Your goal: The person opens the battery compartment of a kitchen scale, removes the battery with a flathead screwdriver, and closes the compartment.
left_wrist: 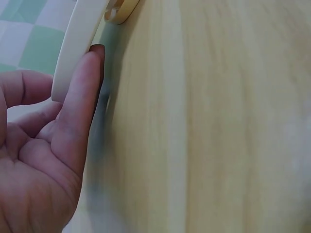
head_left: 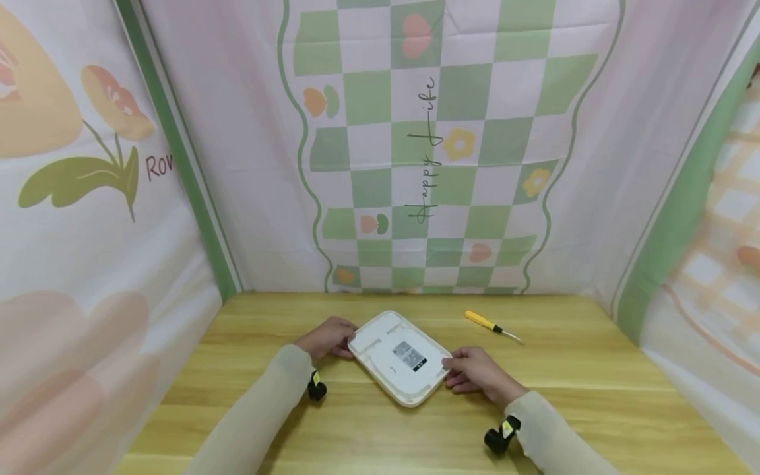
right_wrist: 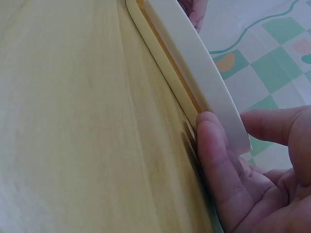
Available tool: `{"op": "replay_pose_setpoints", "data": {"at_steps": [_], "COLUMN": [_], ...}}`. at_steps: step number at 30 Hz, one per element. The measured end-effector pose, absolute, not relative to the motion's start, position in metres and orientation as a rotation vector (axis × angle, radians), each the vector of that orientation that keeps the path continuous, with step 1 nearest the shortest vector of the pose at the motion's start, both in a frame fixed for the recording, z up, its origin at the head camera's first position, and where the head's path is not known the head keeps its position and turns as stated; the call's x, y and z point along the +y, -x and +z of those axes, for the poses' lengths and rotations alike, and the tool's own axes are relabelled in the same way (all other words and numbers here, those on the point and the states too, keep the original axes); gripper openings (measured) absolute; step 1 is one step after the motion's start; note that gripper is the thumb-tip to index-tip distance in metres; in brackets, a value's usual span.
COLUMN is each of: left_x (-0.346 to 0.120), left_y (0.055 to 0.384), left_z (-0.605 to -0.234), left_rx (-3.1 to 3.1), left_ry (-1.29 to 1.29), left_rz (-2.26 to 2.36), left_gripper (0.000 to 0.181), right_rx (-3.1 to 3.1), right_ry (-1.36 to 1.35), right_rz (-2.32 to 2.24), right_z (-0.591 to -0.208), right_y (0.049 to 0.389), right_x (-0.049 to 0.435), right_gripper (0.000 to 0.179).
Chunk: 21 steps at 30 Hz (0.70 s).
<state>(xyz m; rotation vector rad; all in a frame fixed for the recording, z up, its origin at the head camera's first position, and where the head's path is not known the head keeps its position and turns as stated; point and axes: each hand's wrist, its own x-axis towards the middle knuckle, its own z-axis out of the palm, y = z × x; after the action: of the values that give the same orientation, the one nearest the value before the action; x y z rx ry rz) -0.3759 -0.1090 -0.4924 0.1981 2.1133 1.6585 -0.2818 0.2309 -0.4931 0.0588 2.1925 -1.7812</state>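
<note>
A flat white device (head_left: 380, 366) with rounded corners and a grey-and-black printed label lies near the middle of the wooden table. My left hand (head_left: 328, 338) pinches its left corner between thumb and fingers; the left wrist view shows the thumb along the white edge (left_wrist: 77, 46). At the opposite corner my right hand (head_left: 477, 374) pinches the device's side. From the right wrist, a cream rim (right_wrist: 165, 68) shows under the white body (right_wrist: 204, 73), low against the table. Beyond the right hand rests a screwdriver (head_left: 483, 322) with a yellow handle.
The wooden table (head_left: 356, 442) reaches back to a hanging cloth (head_left: 415, 132) with green checks and printed words. Patterned cloth walls (head_left: 71, 264) close in the left and right sides. Each wrist carries a small black camera (head_left: 501, 435).
</note>
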Motion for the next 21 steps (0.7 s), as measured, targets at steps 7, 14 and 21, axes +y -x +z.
{"op": "replay_pose_setpoints", "data": {"at_steps": [7,14,21], "left_x": [-0.110,-0.113,-0.117], "left_y": [0.373,0.366,0.357], "left_z": [-0.494,-0.492,-0.492], "left_rx": [2.110,2.137,2.105], "left_ry": [-0.237,-0.236,-0.266], "left_rz": [1.627,1.607,1.618], "left_gripper": [0.045,0.043,0.033], "right_rx": [2.192,2.187,2.198], "right_ry": [-0.086,-0.086,-0.094], "right_rz": [-1.795,-1.817,-1.829], "right_z": [-0.492,-0.496,-0.495], "right_y": [0.283,0.288,0.294], "right_x": [0.231,0.231,0.232], "right_gripper": [0.037,0.041,0.038]}}
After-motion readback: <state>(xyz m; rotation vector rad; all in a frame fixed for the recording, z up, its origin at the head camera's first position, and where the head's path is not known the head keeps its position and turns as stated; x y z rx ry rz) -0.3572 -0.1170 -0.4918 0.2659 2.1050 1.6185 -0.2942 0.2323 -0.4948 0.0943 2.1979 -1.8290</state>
